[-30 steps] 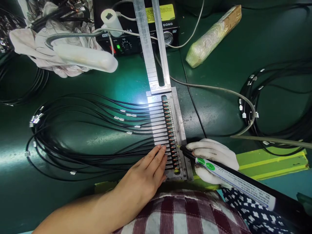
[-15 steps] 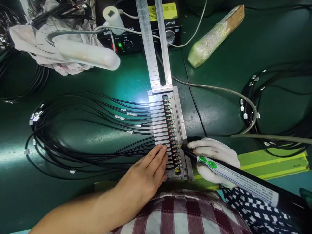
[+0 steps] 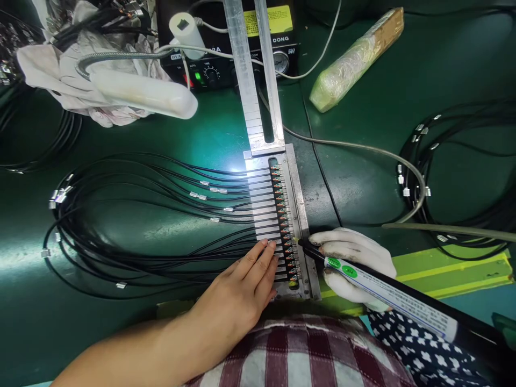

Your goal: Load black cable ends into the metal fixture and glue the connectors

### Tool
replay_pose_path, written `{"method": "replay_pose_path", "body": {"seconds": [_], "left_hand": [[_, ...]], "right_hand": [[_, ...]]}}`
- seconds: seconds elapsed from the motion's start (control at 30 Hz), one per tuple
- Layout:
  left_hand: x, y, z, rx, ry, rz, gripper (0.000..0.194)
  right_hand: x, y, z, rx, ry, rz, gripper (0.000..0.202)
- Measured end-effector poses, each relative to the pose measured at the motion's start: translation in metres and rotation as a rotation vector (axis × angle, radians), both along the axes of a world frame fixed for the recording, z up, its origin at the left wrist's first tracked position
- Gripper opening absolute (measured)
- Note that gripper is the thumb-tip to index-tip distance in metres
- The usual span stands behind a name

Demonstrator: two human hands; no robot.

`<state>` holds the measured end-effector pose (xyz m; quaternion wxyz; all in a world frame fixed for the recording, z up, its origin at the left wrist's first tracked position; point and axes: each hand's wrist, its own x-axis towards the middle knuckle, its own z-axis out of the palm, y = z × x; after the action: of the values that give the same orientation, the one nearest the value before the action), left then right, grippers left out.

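Note:
My bare left hand (image 3: pixel 242 287) lies flat, fingers stretched out, on the lower black cables (image 3: pixel 226 252) and the left part of the metal fixture (image 3: pixel 264 209). In the fixture's slots the cables sit side by side, their stripped ends with small coloured wires and connectors (image 3: pixel 281 197) lined up in a column. My right hand (image 3: pixel 358 260), in a white glove, is closed around a black dispensing syringe (image 3: pixel 387 293) with a white label and green stickers. Its yellowish tip is at the right side of the connector row, a little beyond my left fingertips; whether it touches is unclear.
A black controller (image 3: pixel 221 72) with a gauge stands at the back, behind a slotted metal bar (image 3: pixel 245 91). A white lamp (image 3: pixel 141 91) lies by crumpled gloves (image 3: pixel 44 70). Right are a wrapped block (image 3: pixel 355 62), a grey hose (image 3: pixel 355 143) and coiled cables (image 3: pixel 419 177).
The syringe tip has shifted slightly up along the connector row, away from me. My left hand stays in place on the cables.

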<state>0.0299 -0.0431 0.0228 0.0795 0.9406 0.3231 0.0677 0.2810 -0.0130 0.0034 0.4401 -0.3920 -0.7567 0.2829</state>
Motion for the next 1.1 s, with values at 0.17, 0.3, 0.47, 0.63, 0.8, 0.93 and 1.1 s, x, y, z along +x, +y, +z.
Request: {"method": "replay_pose_path", "body": {"seconds": [0.17,0.3,0.47,0.63,0.8,0.93,1.1], "left_hand": [[0.001,0.000,0.003,0.001,0.013,-0.009,0.037],[0.001,-0.005,0.005,-0.014,0.022,-0.015,0.038],[0.000,-0.010,0.004,-0.006,0.010,-0.018,0.036],[0.000,-0.009,0.002,0.005,0.038,-0.029,0.036],[0.000,-0.009,0.002,0.009,0.030,-0.028,0.035],[0.001,-0.008,0.002,0.016,0.033,-0.022,0.034],[0.002,-0.008,0.003,0.016,0.025,-0.019,0.034]], "right_hand": [[0.003,-0.001,0.003,0.036,-0.012,-0.008,0.024],[0.004,-0.006,0.011,0.092,-0.016,-0.025,0.019],[0.001,-0.016,0.009,0.096,-0.029,-0.022,0.019],[-0.002,-0.019,0.001,0.067,-0.072,-0.023,0.019],[-0.003,-0.017,0.000,0.070,-0.060,-0.021,0.018],[-0.003,-0.018,0.000,0.066,-0.057,-0.023,0.019],[-0.001,-0.017,0.000,0.067,-0.057,-0.023,0.019]]}}
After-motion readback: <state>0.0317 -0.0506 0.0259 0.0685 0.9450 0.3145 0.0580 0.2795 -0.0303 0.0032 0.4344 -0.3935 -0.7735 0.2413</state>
